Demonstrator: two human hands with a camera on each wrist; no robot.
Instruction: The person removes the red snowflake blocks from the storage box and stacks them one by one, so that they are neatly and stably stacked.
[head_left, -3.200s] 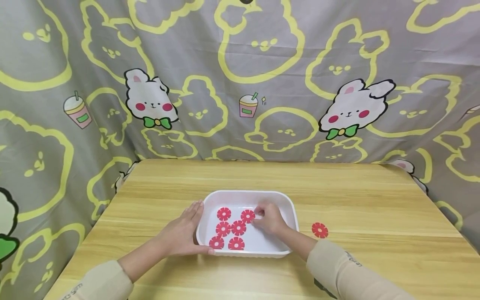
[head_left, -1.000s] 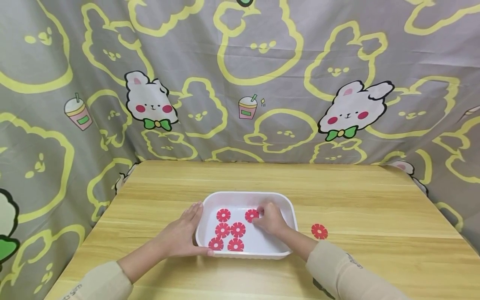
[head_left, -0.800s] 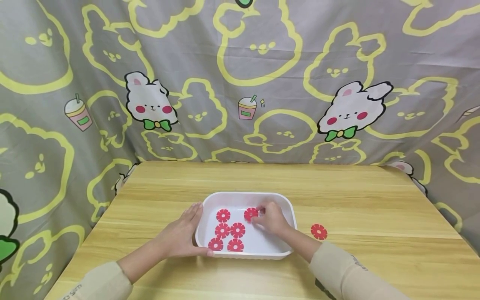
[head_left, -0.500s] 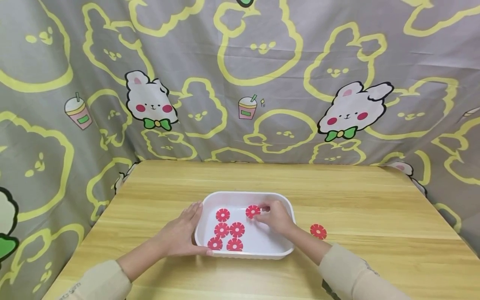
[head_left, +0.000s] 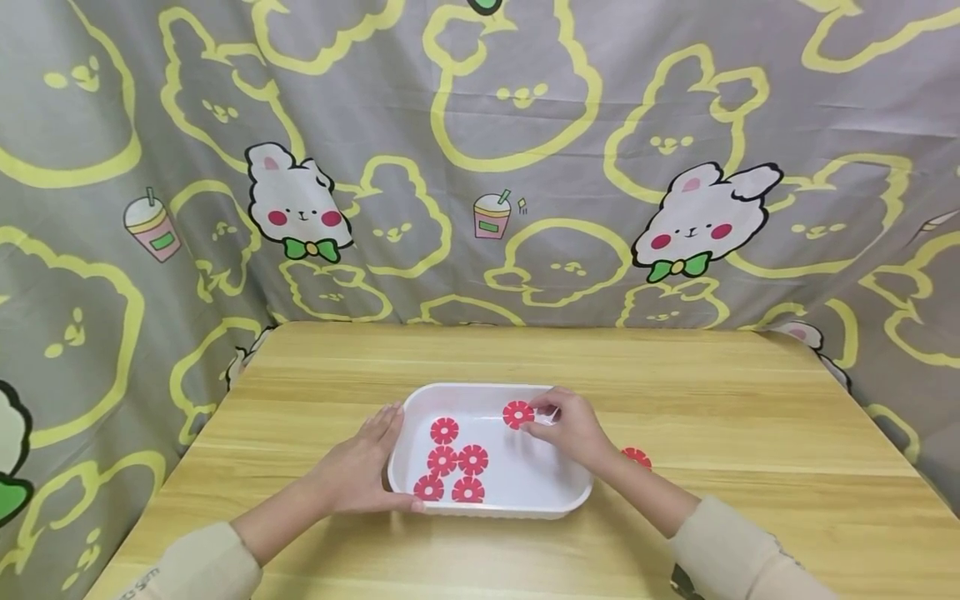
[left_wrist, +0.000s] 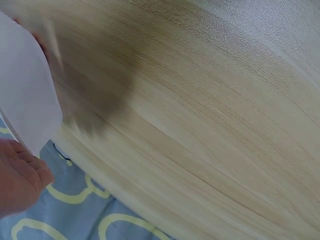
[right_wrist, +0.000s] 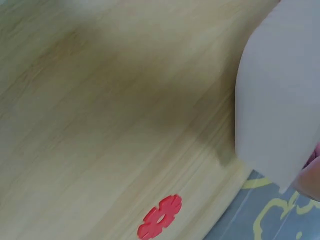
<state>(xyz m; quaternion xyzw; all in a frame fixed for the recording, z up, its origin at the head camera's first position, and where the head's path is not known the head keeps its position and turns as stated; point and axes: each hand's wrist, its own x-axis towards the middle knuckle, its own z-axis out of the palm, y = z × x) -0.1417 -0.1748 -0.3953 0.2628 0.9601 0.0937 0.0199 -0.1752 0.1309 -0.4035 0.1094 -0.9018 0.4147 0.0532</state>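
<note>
Right wrist view, tray [right_wrist: 277, 95], hand [right_wrist: 310, 178], both cropped

A loose disc [head_left: 638, 456] lies right of the tray [head_left: 510, 510].

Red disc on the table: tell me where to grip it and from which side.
Pinch the disc by opposite edges, probably best from above, on the side away from the tray: it lies flat, its rim is notched, and the tray's wall stands opposite.

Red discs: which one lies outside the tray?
The disc on the table, partly behind the right forearm; five lie in the tray; the right hand pinches another.
</note>
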